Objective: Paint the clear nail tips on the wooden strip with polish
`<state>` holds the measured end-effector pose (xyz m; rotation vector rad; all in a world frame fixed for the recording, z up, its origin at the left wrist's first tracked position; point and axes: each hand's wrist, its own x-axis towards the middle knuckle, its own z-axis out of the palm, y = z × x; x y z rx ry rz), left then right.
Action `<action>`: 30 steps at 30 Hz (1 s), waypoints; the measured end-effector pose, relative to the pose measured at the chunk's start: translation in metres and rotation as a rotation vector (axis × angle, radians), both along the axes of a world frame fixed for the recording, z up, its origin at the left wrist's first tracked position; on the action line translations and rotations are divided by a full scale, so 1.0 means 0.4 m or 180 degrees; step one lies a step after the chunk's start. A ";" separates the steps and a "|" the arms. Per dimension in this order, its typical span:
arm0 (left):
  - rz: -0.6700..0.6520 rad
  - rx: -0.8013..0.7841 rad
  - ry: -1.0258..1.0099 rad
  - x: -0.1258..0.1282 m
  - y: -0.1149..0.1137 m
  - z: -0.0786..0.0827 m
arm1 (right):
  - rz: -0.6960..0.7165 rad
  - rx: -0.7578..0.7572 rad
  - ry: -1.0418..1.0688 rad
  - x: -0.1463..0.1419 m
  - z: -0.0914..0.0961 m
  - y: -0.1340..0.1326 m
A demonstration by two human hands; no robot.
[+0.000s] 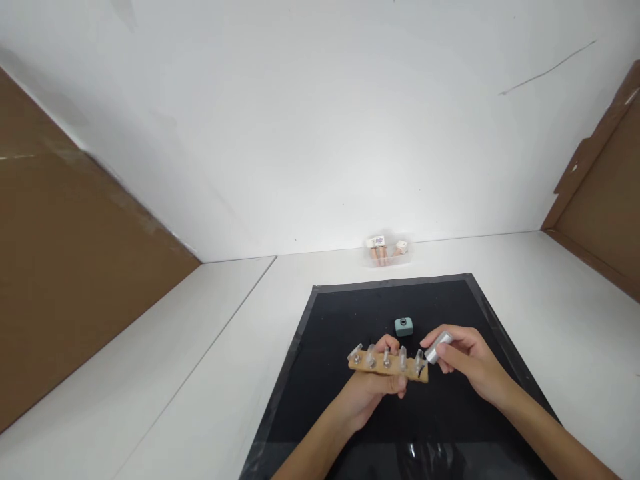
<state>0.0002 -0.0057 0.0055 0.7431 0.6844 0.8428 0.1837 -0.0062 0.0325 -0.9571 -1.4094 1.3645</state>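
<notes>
My left hand (373, 390) is closed around a tan wooden strip (373, 367), thumb in front and fingers behind. Along the strip stand several clear false nail tips (403, 359) on small round silver mounts. Pinched in my right hand (463, 353) is a silver nail polish brush cap (439, 347), tilted down to the left. Its lower end meets the rightmost nail tip (419, 361), where a dark streak shows; the bristles are too small to make out. Beyond both hands, an uncapped teal nail polish bottle (404, 327) stands upright on the black mat.
The black mat (350, 307) with a grey taped border lies on the white table (240, 333). A clear plastic box (389, 260) holding several pinkish, white-topped pieces sits against the white wall. Brown cardboard panels (75, 267) flank both sides.
</notes>
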 end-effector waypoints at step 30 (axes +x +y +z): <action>-0.0139 0.0016 0.0057 -0.006 -0.008 -0.011 | -0.0636 -0.0015 -0.0016 -0.010 0.009 0.006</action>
